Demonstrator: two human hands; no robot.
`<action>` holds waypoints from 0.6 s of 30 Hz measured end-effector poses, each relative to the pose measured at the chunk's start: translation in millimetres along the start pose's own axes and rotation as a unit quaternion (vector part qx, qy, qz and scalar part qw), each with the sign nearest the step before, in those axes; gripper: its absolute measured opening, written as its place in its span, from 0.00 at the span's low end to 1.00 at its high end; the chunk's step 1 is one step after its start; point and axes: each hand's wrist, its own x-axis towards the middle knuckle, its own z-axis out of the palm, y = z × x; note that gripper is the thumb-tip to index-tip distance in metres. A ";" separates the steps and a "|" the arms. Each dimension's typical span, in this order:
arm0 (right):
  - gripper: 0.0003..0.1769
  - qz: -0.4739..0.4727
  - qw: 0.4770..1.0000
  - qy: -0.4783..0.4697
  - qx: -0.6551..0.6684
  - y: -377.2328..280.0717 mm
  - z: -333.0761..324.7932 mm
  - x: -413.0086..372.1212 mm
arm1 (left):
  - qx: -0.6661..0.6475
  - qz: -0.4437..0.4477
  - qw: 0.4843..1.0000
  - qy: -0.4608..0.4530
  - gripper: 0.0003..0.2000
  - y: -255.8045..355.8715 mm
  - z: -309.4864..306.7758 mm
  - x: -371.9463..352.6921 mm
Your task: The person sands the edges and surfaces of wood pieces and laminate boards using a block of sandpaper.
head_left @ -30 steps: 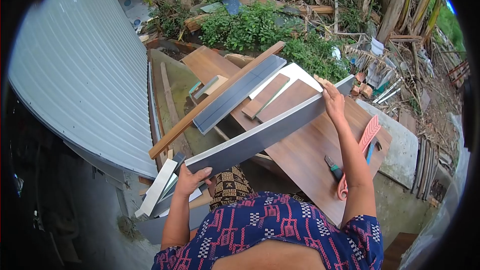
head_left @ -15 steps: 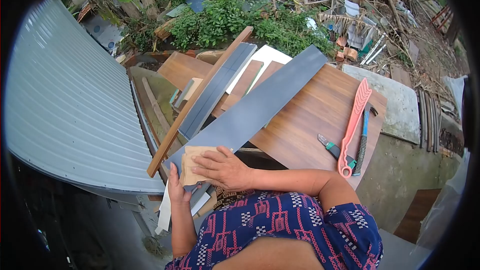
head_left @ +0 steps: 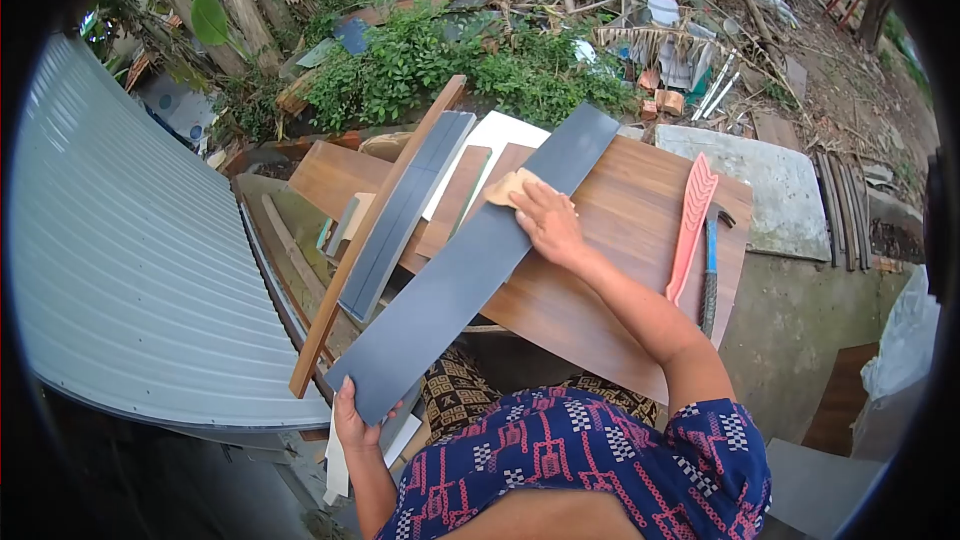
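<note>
A long dark grey board [head_left: 430, 290] slants from my lap up to the far side of the wood-grain panel [head_left: 620, 210]. My left hand [head_left: 357, 420] grips its near end, thumb on top and fingers underneath. Towards the far half of the board, my right hand [head_left: 548, 220] presses a folded tan cloth [head_left: 512, 186] against the upper face, fingers stretched over it. Left of the board lie a second grey grooved strip [head_left: 410, 210] and a long brown wooden strip [head_left: 385, 220].
On the panel's right side lie a pink long-handled tool [head_left: 692, 220] and a hammer [head_left: 711, 270] with a blue and black handle. A corrugated metal sheet [head_left: 150, 240] curves along the left. Behind are green plants [head_left: 400, 70] and scattered debris.
My right hand has slid the cloth away from me along the board, from the near end towards the far end. My left hand still holds the near end, now slightly lower in view.
</note>
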 end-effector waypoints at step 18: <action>0.24 0.185 0.975 0.004 -0.126 187.9 -32.0 115.2 | -0.032 -0.014 0.995 0.090 0.26 -20.6 -15.4 1.7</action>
